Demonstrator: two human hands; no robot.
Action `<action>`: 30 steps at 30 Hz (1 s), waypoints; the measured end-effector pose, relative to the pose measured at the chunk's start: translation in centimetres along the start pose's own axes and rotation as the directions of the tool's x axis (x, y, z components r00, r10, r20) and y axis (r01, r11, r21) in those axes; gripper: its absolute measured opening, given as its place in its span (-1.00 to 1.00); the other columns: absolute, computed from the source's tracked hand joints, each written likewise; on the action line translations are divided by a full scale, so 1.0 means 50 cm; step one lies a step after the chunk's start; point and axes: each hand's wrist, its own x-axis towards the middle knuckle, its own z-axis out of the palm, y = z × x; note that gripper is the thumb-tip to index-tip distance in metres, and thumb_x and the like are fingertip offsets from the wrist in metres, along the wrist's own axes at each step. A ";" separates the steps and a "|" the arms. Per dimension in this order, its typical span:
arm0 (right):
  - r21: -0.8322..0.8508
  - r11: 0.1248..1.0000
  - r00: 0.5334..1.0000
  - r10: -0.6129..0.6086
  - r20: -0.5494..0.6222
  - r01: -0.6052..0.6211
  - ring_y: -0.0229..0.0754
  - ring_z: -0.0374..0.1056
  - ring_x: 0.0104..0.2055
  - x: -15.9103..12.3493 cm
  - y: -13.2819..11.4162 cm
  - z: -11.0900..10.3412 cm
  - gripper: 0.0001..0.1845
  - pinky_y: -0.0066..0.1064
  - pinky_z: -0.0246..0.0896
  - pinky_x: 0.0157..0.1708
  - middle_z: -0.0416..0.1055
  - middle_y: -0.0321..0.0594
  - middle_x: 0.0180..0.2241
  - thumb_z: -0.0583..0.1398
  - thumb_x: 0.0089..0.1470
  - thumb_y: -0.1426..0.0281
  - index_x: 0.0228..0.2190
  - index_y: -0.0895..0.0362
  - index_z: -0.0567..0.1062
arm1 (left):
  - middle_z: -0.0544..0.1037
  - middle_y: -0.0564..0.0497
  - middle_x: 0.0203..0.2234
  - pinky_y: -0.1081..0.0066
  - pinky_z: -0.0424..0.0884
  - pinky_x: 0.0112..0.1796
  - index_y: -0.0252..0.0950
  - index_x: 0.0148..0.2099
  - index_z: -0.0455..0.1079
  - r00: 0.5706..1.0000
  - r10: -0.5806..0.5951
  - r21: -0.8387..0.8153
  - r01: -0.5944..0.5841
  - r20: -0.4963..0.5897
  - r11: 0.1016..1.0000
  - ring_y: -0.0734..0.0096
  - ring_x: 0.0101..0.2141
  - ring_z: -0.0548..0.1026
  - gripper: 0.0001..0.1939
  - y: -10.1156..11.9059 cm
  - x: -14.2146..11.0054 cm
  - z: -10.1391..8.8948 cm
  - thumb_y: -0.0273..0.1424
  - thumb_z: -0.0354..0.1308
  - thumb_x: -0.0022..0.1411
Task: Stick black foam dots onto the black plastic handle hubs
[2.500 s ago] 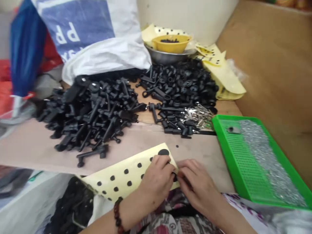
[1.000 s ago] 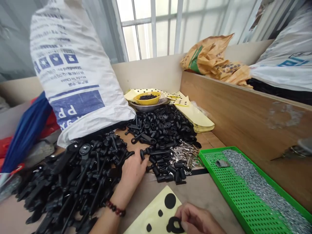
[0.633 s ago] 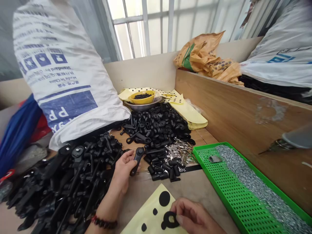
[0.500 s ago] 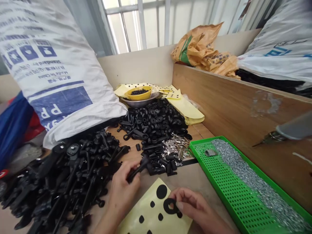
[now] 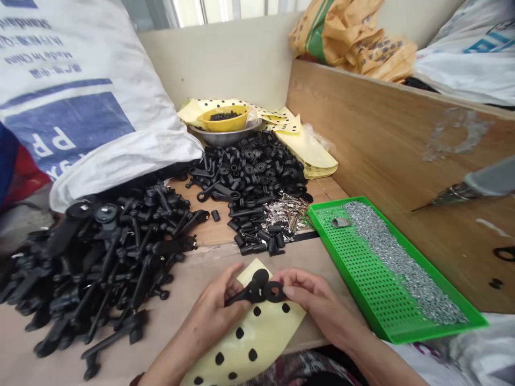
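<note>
My left hand [image 5: 215,305] is closed around a black plastic lever [image 5: 252,292] with a rounded end. My right hand [image 5: 311,292] pinches a flat black ring [image 5: 274,299] by its right edge. The ring lies right beside the lever's rounded end; whether they touch I cannot tell. Below both hands is a yellow sheet [image 5: 267,327] dotted with black round stickers. A larger black disc [image 5: 260,276] shows near the sheet's top corner, just behind the lever.
Left is a big pile of black jointed parts [image 5: 116,262] under a white sack [image 5: 92,107]. Ahead lie heaped black parts [image 5: 257,166], metal pins [image 5: 285,212] and a yellow bowl [image 5: 223,124]. A green tray [image 5: 350,268] with small metal pieces and a driver [image 5: 491,179] are right.
My left hand has brought the lever right and down over the yellow sheet, beside the ring. My right hand keeps its pinch on the ring. The view has tilted lower.
</note>
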 end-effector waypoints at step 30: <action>-0.159 0.987 0.999 -0.034 0.017 0.036 -0.18 0.24 -0.29 0.004 -0.004 0.001 -0.73 -0.40 0.11 -0.34 0.39 -0.19 -0.29 0.25 -0.07 0.23 -0.58 0.13 0.35 | 0.47 0.04 -0.51 0.53 0.17 -0.57 -0.37 0.07 0.42 0.966 -0.168 -0.135 0.196 0.199 0.971 0.54 -0.61 0.32 -0.39 0.018 0.020 0.030 -0.44 0.00 -0.09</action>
